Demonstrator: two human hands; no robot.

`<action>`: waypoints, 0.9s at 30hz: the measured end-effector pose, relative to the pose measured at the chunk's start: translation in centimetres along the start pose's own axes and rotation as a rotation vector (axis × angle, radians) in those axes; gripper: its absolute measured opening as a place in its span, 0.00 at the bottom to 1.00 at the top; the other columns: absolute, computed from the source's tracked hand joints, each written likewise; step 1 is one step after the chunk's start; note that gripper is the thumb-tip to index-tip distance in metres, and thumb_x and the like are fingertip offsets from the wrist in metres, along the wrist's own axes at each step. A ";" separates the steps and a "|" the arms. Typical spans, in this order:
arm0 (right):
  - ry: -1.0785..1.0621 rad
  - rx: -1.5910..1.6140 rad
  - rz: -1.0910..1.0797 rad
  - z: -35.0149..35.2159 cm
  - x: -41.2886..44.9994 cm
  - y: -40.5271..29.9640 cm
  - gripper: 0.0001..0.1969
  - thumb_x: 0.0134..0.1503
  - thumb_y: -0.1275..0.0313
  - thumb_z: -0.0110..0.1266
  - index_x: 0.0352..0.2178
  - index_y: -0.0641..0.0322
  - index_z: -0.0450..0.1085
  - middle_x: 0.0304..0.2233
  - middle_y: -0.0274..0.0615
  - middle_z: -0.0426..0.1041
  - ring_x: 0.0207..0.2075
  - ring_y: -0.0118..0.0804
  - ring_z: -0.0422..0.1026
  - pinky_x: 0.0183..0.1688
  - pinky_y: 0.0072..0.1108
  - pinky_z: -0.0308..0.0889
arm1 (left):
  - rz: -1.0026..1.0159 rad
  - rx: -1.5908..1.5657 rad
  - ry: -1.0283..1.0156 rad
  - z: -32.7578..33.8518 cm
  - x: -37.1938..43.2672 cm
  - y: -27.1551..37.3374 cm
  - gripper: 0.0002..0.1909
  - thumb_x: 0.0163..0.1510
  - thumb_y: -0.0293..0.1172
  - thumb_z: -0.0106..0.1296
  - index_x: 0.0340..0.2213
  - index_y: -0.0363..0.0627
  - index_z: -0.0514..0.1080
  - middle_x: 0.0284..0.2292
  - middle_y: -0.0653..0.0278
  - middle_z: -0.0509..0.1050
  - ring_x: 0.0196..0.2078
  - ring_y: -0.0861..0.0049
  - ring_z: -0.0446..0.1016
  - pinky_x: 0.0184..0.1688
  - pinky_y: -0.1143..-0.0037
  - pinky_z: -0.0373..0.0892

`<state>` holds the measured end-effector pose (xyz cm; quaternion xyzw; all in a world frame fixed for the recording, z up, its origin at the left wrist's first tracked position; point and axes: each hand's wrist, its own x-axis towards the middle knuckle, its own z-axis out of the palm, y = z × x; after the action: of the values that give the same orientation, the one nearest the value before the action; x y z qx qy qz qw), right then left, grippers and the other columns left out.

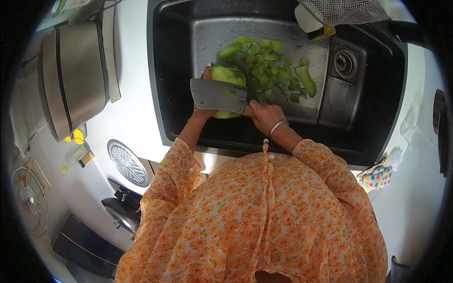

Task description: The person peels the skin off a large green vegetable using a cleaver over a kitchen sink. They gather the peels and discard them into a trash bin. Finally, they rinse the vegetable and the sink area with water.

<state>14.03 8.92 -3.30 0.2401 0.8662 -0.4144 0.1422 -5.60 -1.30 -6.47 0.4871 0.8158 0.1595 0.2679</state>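
My right hand [268, 115] grips the wooden handle of a cleaver [219, 95], its broad blade lying across a large pale-green vegetable [228, 74] above the dark sink. Behind the blade, my left hand [204, 110] holds that vegetable from its left side; most of the fingers are hidden by the blade and the vegetable. A heap of green peel pieces [267, 62] lies on the sink floor just beyond. Two longer green pieces flank the heap, one at its upper left [230, 51] and one at its right [306, 80].
The black sink [375, 88] has a drain [344, 63] at its right. A mesh basket [348, 10] and a sponge [324, 33] sit at its upper right edge. On the left counter are a metal-coloured appliance [79, 70] and a round patterned metal plate [128, 162]. A dotted cloth [378, 177] lies at right.
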 end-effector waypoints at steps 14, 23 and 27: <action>-0.041 -0.028 0.125 0.2 2.3 0.1 0.14 0.43 0.72 0.49 0.34 0.58 0.58 0.22 0.49 0.70 0.26 0.52 0.69 0.28 0.38 0.64 | 0.212 0.470 0.083 1.4 -0.2 -0.7 0.39 0.38 0.47 0.54 0.49 0.42 0.55 0.45 0.55 0.63 0.48 0.62 0.60 0.50 0.69 0.56; 0.098 0.956 0.366 -1.2 4.0 0.4 0.06 0.48 0.72 0.45 0.25 0.64 0.61 0.16 0.48 0.64 0.20 0.47 0.65 0.23 0.33 0.60 | -0.476 0.076 -0.138 -1.9 1.6 4.7 0.58 0.29 0.58 0.57 0.52 0.39 0.39 0.51 0.48 0.49 0.51 0.55 0.55 0.51 0.66 0.54; 0.244 0.568 0.252 -1.8 2.3 2.2 0.06 0.43 0.73 0.47 0.25 0.64 0.62 0.17 0.44 0.64 0.19 0.42 0.64 0.26 0.27 0.61 | -0.497 0.004 -0.202 -2.6 1.3 4.2 0.57 0.28 0.56 0.58 0.52 0.42 0.40 0.50 0.47 0.51 0.52 0.58 0.54 0.50 0.67 0.56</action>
<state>13.18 12.22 -4.60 0.4235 0.6901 -0.5867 0.0149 -4.65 1.81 -2.59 0.2858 0.8798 0.0379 0.3781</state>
